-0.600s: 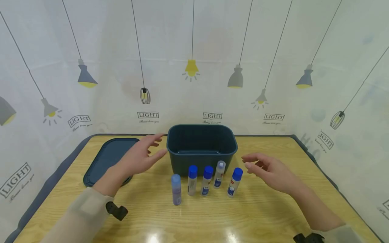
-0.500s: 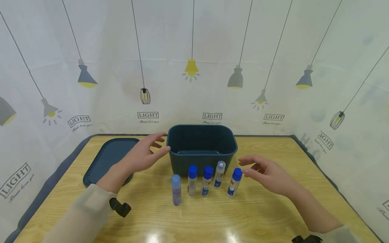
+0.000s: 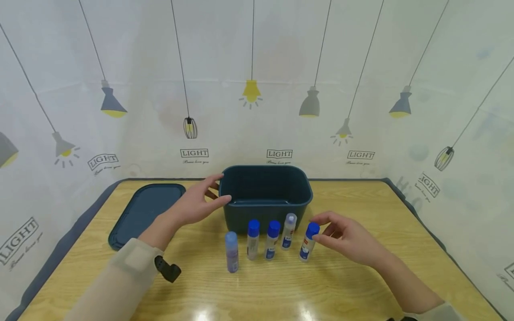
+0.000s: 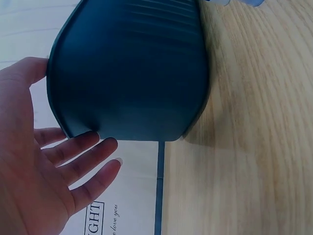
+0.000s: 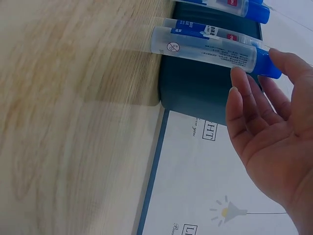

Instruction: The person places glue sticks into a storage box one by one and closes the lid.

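Observation:
My left hand (image 3: pixel 194 206) is at the left end of a dark teal plastic bin (image 3: pixel 241 216), its thumb at the front rim and fingers spread toward the back corner. In the left wrist view the thumb meets the rim of the bin (image 4: pixel 132 88) and the fingertips lie at its end wall. My right hand (image 3: pixel 347 234) has thumb and forefinger on either side of the blue cap of the rightmost glue bottle (image 3: pixel 307 245), which stands upright. The right wrist view puts the thumb right at the cap of this clear bottle (image 5: pixel 205 51), with the other fingers loosely bent below.
Left of the rightmost bottle stand a clear-capped bottle (image 3: pixel 288 234), two blue-capped bottles (image 3: pixel 271 245) and a bluish-purple bottle (image 3: pixel 232 254), before the bin. A flat dark lid (image 3: pixel 148 211) lies at the left of the wooden table (image 3: pixel 333 290). A lamp-print curtain (image 3: pixel 225 111) hangs behind.
My left hand has moved right onto the end of the bin. My right hand has moved left and down to the cap of the rightmost bottle. The bottles and bin stand as before.

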Motion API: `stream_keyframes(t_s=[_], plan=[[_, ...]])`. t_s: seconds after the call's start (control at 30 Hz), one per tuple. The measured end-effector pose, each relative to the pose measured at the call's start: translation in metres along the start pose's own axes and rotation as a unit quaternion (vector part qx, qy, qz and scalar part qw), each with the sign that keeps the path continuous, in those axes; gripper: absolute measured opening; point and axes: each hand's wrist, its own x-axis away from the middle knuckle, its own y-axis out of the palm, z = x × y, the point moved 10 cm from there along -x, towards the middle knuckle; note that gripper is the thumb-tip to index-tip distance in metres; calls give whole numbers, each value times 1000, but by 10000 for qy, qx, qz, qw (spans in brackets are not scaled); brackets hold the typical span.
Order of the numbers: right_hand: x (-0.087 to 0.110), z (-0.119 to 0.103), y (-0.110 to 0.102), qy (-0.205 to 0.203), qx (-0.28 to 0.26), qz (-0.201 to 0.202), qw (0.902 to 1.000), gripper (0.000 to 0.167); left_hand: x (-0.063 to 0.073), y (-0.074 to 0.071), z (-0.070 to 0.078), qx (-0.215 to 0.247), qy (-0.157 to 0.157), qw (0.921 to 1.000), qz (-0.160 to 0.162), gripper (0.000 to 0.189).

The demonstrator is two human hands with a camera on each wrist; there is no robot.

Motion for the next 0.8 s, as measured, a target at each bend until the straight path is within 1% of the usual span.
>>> stream_keyframes(t_s=[0.07,0.3,0.5,0.63,0.8], plan=[[0,-1,1,-4,-35,16,10000,33,1,0,0,29,5,10000,3,88],[0,-2,3,79,-170,68,9998,29,1,4,-3,133,-128,9998,-29,90],[1,-2,0,60,-47,202,9998,26,2,5,-4,223,-114,9997,-30,93],[6,-10,-10,-141,121,502,9986,26,3,6,-4,293,-101,9995,-56,92],[14,-29,-31,-502,238,1109,9923,26,4,7,-4,322,-110,9994,-53,92]])
